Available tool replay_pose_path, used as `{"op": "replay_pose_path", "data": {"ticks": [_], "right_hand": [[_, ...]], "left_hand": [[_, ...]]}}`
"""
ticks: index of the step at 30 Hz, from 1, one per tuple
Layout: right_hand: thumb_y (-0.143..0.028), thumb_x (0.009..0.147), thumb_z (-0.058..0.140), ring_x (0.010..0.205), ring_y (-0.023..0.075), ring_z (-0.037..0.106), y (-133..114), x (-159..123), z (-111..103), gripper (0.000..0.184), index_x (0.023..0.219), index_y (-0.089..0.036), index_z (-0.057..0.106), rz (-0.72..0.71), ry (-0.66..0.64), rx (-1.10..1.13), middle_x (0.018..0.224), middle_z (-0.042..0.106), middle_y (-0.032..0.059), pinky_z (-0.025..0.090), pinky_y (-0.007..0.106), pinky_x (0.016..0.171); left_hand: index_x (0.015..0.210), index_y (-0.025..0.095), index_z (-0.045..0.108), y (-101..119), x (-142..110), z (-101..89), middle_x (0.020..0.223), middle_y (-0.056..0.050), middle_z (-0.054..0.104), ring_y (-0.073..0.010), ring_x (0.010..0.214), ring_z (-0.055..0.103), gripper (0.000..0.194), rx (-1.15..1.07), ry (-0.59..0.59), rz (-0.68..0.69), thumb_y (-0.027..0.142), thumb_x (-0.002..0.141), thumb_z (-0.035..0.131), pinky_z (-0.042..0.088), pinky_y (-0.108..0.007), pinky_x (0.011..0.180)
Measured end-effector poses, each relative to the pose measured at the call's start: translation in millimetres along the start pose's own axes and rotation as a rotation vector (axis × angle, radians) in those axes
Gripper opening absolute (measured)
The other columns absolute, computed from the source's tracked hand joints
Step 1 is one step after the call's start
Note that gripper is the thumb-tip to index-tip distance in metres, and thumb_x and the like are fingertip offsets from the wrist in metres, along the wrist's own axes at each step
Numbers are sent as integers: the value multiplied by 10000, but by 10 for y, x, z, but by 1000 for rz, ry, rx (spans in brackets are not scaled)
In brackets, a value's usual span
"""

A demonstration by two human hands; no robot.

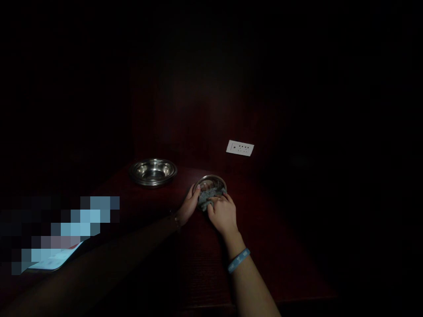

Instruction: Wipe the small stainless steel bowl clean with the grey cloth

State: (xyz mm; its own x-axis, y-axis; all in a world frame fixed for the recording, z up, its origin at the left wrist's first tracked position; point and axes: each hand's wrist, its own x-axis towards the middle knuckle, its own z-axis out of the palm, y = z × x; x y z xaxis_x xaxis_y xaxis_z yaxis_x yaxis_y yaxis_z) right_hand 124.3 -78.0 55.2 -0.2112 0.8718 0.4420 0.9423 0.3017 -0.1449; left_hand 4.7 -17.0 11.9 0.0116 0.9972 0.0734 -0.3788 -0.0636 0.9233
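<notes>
A shiny metal bowl [211,178] is tilted toward me above the dark red table. My left hand [189,204] grips its left rim, the thumb over the edge and the other fingers hidden behind. A grey-green cloth [208,193] lies inside the bowl and spills over its near edge. My right hand [223,213], with a blue wristband, presses this cloth against the bowl's inside, its fingers curled on it.
Several stacked metal dishes [154,172] stand at the table's back left. A white socket panel [240,148] sits on the wall behind. At the left, a lit screen [54,259] is partly pixelated. Deep shadow hides the surroundings.
</notes>
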Motion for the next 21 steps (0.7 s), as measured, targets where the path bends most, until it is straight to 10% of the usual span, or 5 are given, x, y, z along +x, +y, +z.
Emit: {"op": "replay_pose_path", "data": {"ticks": [11,21], "right_hand": [[-182,840,452,1457,259,183,38,-34,110,633,1463,-146,348,-114,101,-66,1551,298,64,97,487,1190],[-214,866,431,1462,264,163,110,-44,206,638,1486,-148,298,-67,114,-125,1572,241,53,136,460,1185]], "left_hand": [[1235,201,567,175,-90,44,1270,-106,638,-263,1209,574,409,-19,-10,-195,438,912,485,429,-452,1053],[1177,232,628,186,-137,70,1305,-69,623,-280,1277,514,418,-53,-79,-158,496,865,541,409,-424,1080]]}}
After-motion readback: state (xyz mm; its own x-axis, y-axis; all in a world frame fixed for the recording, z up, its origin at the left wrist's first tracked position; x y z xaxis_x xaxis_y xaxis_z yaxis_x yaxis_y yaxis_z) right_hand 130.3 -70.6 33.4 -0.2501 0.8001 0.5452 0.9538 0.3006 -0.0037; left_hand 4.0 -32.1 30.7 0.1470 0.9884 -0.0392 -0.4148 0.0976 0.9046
